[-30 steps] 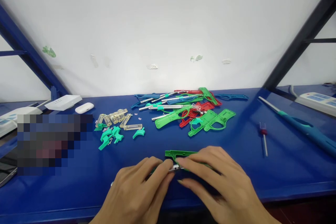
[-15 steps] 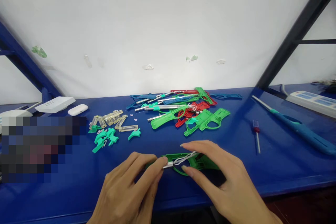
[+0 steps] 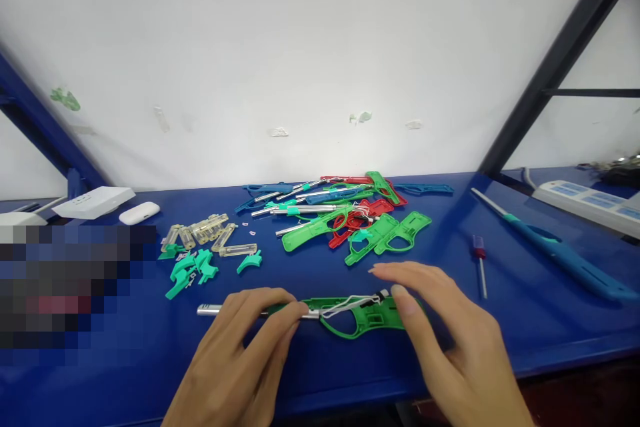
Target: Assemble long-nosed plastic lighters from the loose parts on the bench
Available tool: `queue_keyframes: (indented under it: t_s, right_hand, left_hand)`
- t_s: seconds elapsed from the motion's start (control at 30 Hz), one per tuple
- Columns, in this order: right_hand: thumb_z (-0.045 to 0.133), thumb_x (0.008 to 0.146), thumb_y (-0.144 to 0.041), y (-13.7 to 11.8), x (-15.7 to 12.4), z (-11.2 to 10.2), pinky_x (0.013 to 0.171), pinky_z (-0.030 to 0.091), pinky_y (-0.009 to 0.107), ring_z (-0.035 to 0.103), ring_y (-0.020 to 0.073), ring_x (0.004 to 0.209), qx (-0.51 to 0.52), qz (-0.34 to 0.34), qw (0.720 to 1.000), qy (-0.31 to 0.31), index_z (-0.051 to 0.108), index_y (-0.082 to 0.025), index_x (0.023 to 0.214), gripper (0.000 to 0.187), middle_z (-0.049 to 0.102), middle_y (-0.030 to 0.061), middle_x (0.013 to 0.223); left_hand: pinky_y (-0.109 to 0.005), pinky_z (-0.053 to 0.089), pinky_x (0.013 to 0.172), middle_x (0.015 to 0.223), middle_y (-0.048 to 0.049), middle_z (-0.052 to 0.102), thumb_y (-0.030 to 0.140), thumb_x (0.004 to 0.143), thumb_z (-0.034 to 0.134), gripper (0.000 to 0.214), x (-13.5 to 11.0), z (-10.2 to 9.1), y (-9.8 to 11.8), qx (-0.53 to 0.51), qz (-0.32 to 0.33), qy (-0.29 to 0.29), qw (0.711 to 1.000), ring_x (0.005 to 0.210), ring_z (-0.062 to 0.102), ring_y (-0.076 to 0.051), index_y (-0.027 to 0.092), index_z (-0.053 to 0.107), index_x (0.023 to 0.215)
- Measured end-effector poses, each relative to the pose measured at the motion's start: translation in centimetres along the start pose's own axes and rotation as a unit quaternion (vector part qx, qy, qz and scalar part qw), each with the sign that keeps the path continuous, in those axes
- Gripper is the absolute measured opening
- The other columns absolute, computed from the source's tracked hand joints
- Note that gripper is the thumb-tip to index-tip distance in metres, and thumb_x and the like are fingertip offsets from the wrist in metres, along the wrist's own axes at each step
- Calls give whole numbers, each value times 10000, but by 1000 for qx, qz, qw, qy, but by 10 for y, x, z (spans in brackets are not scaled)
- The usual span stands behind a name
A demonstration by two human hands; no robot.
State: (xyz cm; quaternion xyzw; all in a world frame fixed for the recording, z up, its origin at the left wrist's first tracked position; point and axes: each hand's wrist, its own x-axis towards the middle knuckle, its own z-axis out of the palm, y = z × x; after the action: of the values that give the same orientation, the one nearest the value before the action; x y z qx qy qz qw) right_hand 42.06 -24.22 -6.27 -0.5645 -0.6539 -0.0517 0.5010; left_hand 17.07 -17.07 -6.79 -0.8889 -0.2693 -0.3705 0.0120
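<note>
Green plastic shell (image 3: 393, 320) lies on the desk (image 3: 350, 380). Left hand (image 3: 240, 347) pinches a silver tube (image 3: 210, 310) over it; right hand (image 3: 455, 330), thumb and forefinger parted, is beside white wires (image 3: 343, 309).

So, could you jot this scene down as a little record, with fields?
Left hand's grip: closed on metal tube
Right hand's grip: open beside white wires; contact unclear
Beneath the wires: green lighter-shell half with ring opening
Behind: red, green and blue shell halves, more metal tubes
To the left: clear plastic cartridges, teal triggers
To the right: screwdriver, blue lighter, power strip
</note>
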Motion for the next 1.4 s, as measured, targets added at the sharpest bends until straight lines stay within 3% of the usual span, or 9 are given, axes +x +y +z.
queue_keyframes:
  t_s: [0.13,0.4,0.57,0.9,1.2,1.4]
  right_hand:
    - [623,1036,-359,9,-1,-4,964,576,312,725,188,1111,-5,8,999,-34,730,-357,1150,156,803,-51,1125]
    - [748,960,-374,21,-5,0,862,605,267,773,178,957,45,71,994,-66,780,-382,1027,75,829,-93,1005]
    - [756,941,-455,20,-5,-3,947,587,315,748,231,1101,37,114,988,-100,809,-402,986,87,842,-95,1001]
    - [767,938,-439,20,-8,-2,1069,538,380,751,236,1106,56,99,988,-104,786,-412,982,54,838,-109,994]
    - [754,951,-437,18,-8,-3,1048,544,352,735,216,1128,53,99,989,-101,771,-434,991,44,834,-133,1000]
    - [749,955,-424,18,-10,-3,1068,526,354,732,210,1121,54,103,988,-103,766,-431,990,40,830,-135,1004]
  left_hand:
    - [-258,554,939,1175,-49,668,64,1035,543,301,-1,-1,0,-4,-4,-2,1000,1035,683,-157,244,666,1242]
    - [-240,589,850,1123,-41,685,153,1079,509,229,-2,2,1,7,-28,-1,1000,950,718,-151,263,671,1198]
    - [-205,559,892,1152,-33,657,122,1085,483,263,-1,4,-1,-7,-36,0,999,1003,700,-121,259,664,1218]
    - [-174,522,917,1169,-16,633,44,1052,493,313,0,3,-1,-2,-40,17,999,1007,676,-93,258,672,1193]
    - [-236,515,980,1233,-22,655,115,1080,523,297,-3,4,-1,7,-47,-3,999,1069,678,-127,260,648,1307]
    - [-262,544,941,1236,-35,671,103,1082,499,340,-3,5,-2,10,-36,-9,999,1058,685,-148,259,632,1353]
